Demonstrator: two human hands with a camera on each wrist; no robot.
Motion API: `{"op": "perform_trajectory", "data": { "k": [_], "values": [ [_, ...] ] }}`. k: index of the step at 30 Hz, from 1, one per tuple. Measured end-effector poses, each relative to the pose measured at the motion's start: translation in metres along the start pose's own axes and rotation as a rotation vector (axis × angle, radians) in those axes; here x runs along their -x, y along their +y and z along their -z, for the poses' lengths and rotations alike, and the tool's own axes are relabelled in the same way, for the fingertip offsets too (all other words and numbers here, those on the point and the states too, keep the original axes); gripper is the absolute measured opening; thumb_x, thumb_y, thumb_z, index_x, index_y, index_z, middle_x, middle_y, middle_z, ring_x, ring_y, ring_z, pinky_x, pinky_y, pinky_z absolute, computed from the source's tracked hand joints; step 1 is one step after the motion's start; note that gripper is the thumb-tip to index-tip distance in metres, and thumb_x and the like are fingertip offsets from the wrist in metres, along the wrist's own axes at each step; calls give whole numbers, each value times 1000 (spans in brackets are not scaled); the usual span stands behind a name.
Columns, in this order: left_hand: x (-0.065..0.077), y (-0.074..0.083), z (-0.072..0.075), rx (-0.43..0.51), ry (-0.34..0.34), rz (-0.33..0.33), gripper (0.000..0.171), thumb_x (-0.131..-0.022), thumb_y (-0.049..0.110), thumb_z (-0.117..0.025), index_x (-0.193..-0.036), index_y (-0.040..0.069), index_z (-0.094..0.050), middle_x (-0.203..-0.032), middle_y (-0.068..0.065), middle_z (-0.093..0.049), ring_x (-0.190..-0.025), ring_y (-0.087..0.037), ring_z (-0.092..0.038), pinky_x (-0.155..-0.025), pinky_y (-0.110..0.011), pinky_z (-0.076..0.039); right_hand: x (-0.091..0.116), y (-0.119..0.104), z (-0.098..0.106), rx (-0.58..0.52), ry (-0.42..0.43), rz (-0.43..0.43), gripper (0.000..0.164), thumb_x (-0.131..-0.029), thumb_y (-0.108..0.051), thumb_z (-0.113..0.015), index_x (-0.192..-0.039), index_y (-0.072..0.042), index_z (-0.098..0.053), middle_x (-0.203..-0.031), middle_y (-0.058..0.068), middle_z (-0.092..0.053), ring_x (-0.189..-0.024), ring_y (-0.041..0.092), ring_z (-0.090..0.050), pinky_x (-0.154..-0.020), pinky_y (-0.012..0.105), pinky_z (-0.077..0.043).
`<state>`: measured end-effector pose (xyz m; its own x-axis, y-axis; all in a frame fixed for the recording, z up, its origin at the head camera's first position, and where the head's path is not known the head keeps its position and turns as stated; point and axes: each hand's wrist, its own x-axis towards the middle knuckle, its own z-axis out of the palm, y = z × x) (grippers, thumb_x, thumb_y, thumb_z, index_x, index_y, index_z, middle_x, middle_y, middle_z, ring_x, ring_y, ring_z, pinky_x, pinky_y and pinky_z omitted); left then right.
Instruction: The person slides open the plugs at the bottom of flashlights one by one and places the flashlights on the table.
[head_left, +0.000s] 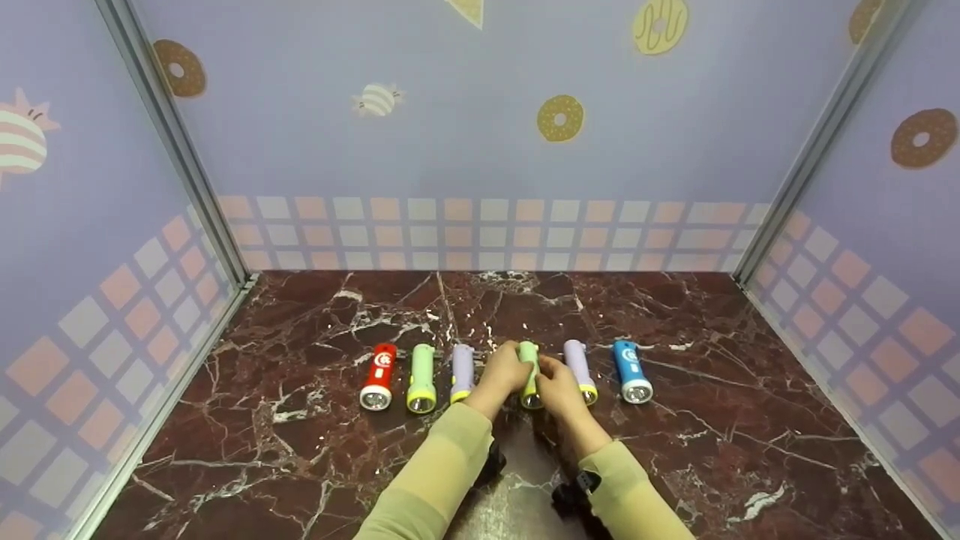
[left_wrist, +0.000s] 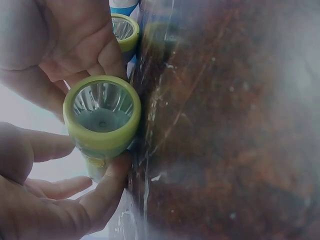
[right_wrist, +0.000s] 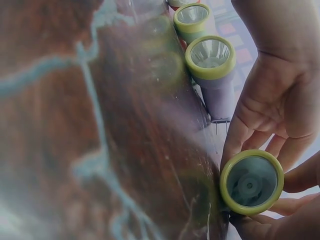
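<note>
Left grip (head_left: 505,373), right grip (head_left: 559,385) on flashlight (head_left: 531,385), broad tabletop (head_left: 731,427)

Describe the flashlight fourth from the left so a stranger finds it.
On the dark red marbled tabletop, six flashlights lie in a row. Fourth from the left is a pale green one, yellow-rimmed like both neighbours, except their bodies are purple.

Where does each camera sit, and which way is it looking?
Head: worn on the head, facing forward and down at six flashlights; left hand, right hand and sleeves show.
Left wrist: worn there, facing forward, tipped sideways, at the green flashlight; both hands show.
Right wrist: worn there, tipped too, facing that flashlight's front end; both hands show.
Both wrist views share that green flashlight.
</note>
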<state>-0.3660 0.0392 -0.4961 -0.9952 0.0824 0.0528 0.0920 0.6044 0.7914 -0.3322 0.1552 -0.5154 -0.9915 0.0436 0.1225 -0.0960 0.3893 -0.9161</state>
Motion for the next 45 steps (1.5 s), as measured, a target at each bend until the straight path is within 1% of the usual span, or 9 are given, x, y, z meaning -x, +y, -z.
{"op": "perform_trajectory", "data": {
  "k": [5, 12, 15, 19, 22, 29, 37, 42, 45],
  "values": [
    [-2, 0, 0, 0, -8, 14, 38, -85, 4, -71, -119, -10, -63, -112, -26, -71, -106, -39, -67, -97, -47, -55, 0, 0, -1, -7, -1, -11, 45, -91, 7, -49, -133, 24, -50, -132, 41, -59, -125, 48, -59, -110, 55, -47],
    [0, 2, 4, 12, -15, 34, 41, -87, 6, -72, -124, -9, -63, -120, -25, -70, -113, -38, -66, -102, -47, -54, 3, -3, -1, -82, -6, -7, 46, -90, 9, -50, -133, 25, -49, -132, 41, -58, -123, 49, -61, -103, 49, -55],
    [2, 3, 8, 33, -7, 24, 43, -88, 6, -73, -126, -9, -62, -124, -25, -69, -117, -39, -65, -105, -47, -52, 5, -5, -1, -135, -3, -15, 47, -91, 8, -51, -135, 24, -48, -136, 41, -55, -125, 50, -60, -99, 42, -58],
    [3, 5, 13, 58, 10, -1, 42, -88, 5, -73, -126, -8, -61, -124, -25, -69, -117, -39, -65, -106, -48, -51, 5, -7, -1, -168, 18, -15, 47, -92, 7, -53, -136, 22, -48, -137, 39, -56, -122, 46, -63, -90, 30, -57],
    [4, 6, 17, 81, 20, -14, 43, -87, 4, -73, -127, -8, -61, -123, -25, -69, -117, -38, -65, -106, -47, -52, 5, -9, 0, -192, 26, -19, 47, -92, 7, -55, -137, 21, -49, -137, 38, -57, -121, 44, -63, -86, 25, -57],
    [6, 7, 26, 166, 26, -35, 44, -88, 2, -73, -128, -9, -60, -123, -26, -70, -117, -38, -66, -106, -47, -52, 7, -14, 2, -224, 21, -22, 49, -92, 5, -58, -139, 18, -50, -138, 35, -58, -112, 31, -67, -80, 23, -58],
    [13, 6, 34, 295, 29, -61, 48, -88, -1, -72, -133, -10, -57, -124, -28, -69, -111, -39, -69, -100, -45, -56, 9, -20, 3, -271, 30, 1, 54, -88, 3, -65, -139, 16, -51, -136, 35, -59, -110, 32, -65, -77, 17, -53],
    [19, 3, 40, 348, 53, -64, 49, -88, 0, -73, -134, -6, -58, -124, -27, -69, -115, -40, -67, -99, -45, -56, 10, -24, 3, -300, 11, 0, 58, -87, 3, -66, -141, 16, -50, -136, 35, -59, -99, 22, -65, -72, 18, -55],
    [22, 1, 43, 360, 59, -57, 49, -88, 1, -73, -134, -4, -59, -126, -26, -69, -114, -39, -67, -96, -45, -56, 11, -25, 2, -322, -4, -7, 60, -86, 4, -67, -142, 15, -49, -136, 35, -58, -99, 22, -67, -71, 19, -56]
  ]
}}
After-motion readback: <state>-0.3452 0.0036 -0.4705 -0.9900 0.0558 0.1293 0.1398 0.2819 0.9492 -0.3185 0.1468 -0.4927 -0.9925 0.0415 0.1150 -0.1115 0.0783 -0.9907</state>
